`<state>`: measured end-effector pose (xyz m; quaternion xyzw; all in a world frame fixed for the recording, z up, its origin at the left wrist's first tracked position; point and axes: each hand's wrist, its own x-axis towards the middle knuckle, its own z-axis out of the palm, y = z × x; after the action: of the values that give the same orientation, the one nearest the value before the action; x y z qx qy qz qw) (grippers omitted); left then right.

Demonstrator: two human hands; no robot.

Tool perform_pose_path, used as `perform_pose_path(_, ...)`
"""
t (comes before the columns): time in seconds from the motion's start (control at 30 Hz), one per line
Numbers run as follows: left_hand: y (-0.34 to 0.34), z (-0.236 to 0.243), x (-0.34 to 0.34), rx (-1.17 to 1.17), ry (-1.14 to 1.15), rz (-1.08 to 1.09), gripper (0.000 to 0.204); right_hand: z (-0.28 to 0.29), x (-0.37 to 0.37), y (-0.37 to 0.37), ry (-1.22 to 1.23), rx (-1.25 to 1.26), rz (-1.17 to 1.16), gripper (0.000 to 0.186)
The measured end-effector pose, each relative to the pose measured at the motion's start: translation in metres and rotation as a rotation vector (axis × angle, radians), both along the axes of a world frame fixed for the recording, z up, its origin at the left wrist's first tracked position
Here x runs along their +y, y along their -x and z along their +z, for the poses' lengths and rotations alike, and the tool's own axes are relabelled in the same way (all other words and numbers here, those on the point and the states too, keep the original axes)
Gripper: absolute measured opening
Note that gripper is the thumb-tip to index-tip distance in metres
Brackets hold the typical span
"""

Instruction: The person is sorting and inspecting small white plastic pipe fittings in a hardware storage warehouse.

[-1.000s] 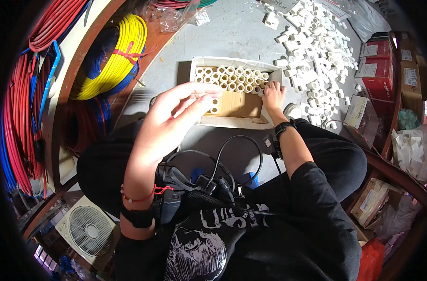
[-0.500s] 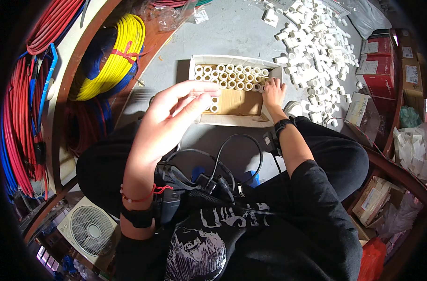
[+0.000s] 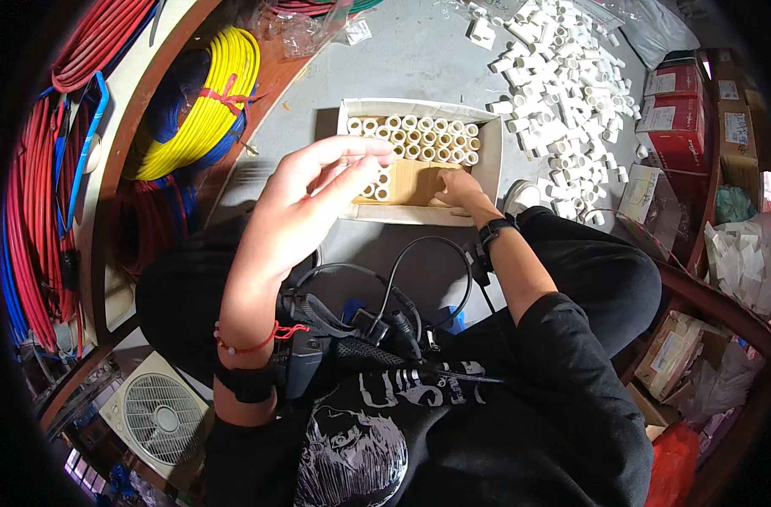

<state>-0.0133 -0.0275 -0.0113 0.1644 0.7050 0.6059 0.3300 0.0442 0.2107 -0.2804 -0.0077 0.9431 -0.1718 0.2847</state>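
A shallow white cardboard box (image 3: pixel 493 144) lies on the floor before me. Short white pipe fittings (image 3: pixel 427 137) stand on end in tight rows along its far part, their round openings up. A few more stand at its near left, beside my left hand. My left hand (image 3: pixel 314 190) hovers over the box's left side, thumb and fingers drawn together; whatever sits between them is hidden. Inside the box, at the near right, my right hand (image 3: pixel 460 188) reaches down to the bare brown cardboard (image 3: pixel 415 179). Its fingers are bent closed, and their tips are partly hidden.
A large pile of loose white fittings (image 3: pixel 563 101) spreads over the floor at the right. Yellow coiled tubing (image 3: pixel 233 93) and red hoses (image 3: pixel 47 211) flank the left. Red boxes (image 3: pixel 673 122) stand far right. A fan (image 3: pixel 161 417) sits lower left; black cables (image 3: pixel 402 296) cross my lap.
My right hand has moved from the right end of the fitting rows toward me and leftward, down to the bare cardboard. My left hand stays nearly where it was. The whole view shifted slightly.
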Motion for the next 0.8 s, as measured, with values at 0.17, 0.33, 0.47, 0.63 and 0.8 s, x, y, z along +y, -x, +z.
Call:
perform_pose_path(0.17, -0.003, -0.001, -0.001, -0.071, -0.025, 0.062, 0.025, -0.001, 0.005, -0.003, -0.076, 0.039, -0.131, 0.039)
perform_pose_path(0.33, -0.004, -0.005, 0.002, -0.037, -0.023, 0.051, 0.025, 0.001, 0.013, 0.002, -0.050, 0.002, -0.147, 0.044)
perform_pose_path(0.47, -0.002, -0.003, 0.001, -0.042, 0.081, 0.018, 0.024, 0.002, 0.012, 0.001, -0.081, 0.016, -0.136, 0.044)
perform_pose_path(0.63, -0.003, -0.001, 0.005, -0.074, 0.031, 0.055, 0.023, -0.002, 0.013, 0.001, -0.102, 0.031, -0.161, 0.042)
perform_pose_path(0.8, -0.006, -0.005, 0.001, -0.073, 0.066, 0.111, 0.023, 0.002, 0.005, 0.007, -0.071, -0.054, -0.120, 0.037)
